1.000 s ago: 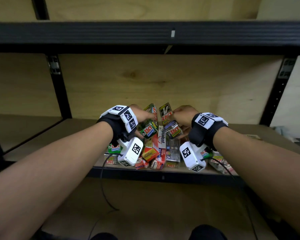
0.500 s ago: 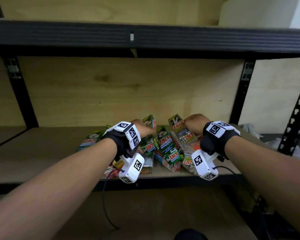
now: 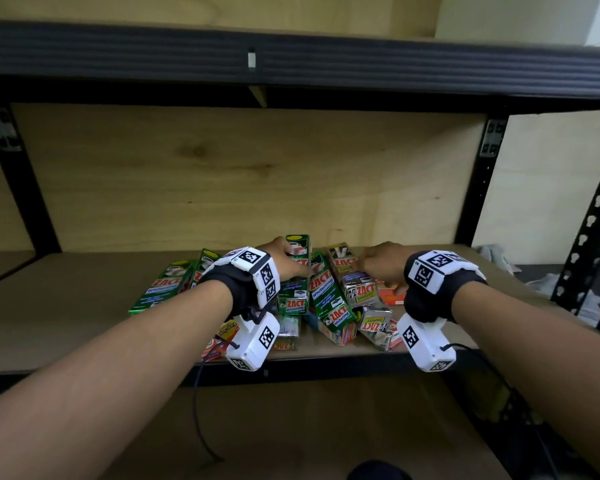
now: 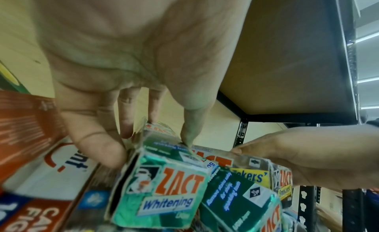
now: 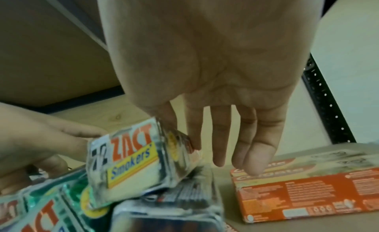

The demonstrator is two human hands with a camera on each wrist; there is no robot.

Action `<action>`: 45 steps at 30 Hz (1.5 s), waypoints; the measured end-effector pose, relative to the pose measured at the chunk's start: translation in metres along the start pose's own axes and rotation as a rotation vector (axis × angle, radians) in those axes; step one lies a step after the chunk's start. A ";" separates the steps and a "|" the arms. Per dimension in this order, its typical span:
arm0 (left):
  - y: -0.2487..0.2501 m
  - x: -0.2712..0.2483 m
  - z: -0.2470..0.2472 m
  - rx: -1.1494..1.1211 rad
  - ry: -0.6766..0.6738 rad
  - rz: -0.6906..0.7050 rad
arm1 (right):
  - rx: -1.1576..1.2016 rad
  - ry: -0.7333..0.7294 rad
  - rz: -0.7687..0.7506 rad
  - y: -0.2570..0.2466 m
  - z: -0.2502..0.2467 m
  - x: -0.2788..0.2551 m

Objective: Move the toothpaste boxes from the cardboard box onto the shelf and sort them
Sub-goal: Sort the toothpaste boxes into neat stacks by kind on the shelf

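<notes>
We judge the task to be about half done. The toothpaste boxes are already on the shelf [image 3: 84, 299], gathered in a loose pile near its front edge, and the cardboard box does not show in any view, so we cannot tell if more boxes wait in it. The sorting is what remains. At the left of the pile two green Zact Whitening boxes [image 3: 163, 285] lie side by side, which looks like the start of a group. An orange Colgate box [image 5: 297, 191] lies flat on the shelf at the right, a little apart from the pile. The middle is still mixed: green Whitening boxes, silver Zact Smokers boxes, and red boxes under them lean on each other.

Both forearms reach forward over the shelf edge, palms down, with the hands close together above the pile.

The left hand [image 3: 284, 261] has its grip clamped on a green Zact Whitening box [image 4: 164, 191]: thumb on one side, fingertips [image 4: 187, 138] on the top edge, and the box stands tilted.

The right hand [image 3: 385, 265] touches a silver Zact Smokers box [image 5: 131, 164] with the thumb and first finger. Its other fingers hang straight and apart, above the Colgate box. We cannot tell whether this grip really pinches the box or only steadies it.
</notes>
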State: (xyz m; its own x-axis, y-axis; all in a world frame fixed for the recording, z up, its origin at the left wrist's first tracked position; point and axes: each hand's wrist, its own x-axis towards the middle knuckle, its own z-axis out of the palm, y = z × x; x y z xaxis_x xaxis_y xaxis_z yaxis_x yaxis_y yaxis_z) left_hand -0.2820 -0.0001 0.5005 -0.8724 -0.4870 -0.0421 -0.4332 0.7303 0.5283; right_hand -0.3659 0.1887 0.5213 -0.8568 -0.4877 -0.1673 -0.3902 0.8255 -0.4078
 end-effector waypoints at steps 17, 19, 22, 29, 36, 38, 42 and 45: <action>-0.018 -0.034 -0.055 0.078 0.195 0.041 | -0.004 0.094 -0.099 -0.040 -0.018 -0.015; -0.027 -0.040 -0.065 0.095 0.216 0.024 | 0.031 0.108 -0.156 -0.053 -0.012 -0.016; -0.043 -0.051 -0.078 0.124 0.227 0.011 | 0.067 0.109 -0.212 -0.078 0.000 -0.020; -0.096 -0.065 -0.100 0.273 0.179 -0.089 | 0.022 0.013 -0.324 -0.140 0.040 -0.027; -0.142 -0.064 -0.095 0.350 0.063 -0.181 | -0.224 -0.118 -0.327 -0.181 0.081 -0.018; -0.154 -0.061 -0.091 0.313 0.042 -0.179 | -0.302 -0.155 -0.318 -0.185 0.089 -0.014; -0.165 -0.059 -0.086 0.199 0.059 -0.168 | -0.410 -0.141 -0.329 -0.193 0.098 -0.009; -0.166 -0.057 -0.082 0.163 0.069 -0.135 | -0.436 -0.082 -0.296 -0.192 0.097 -0.015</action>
State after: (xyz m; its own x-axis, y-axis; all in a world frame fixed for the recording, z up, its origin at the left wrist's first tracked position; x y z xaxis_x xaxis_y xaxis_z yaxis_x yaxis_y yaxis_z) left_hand -0.1413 -0.1332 0.4849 -0.7889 -0.6131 -0.0418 -0.5806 0.7212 0.3779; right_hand -0.2450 0.0098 0.5148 -0.6662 -0.7241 -0.1784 -0.7303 0.6819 -0.0405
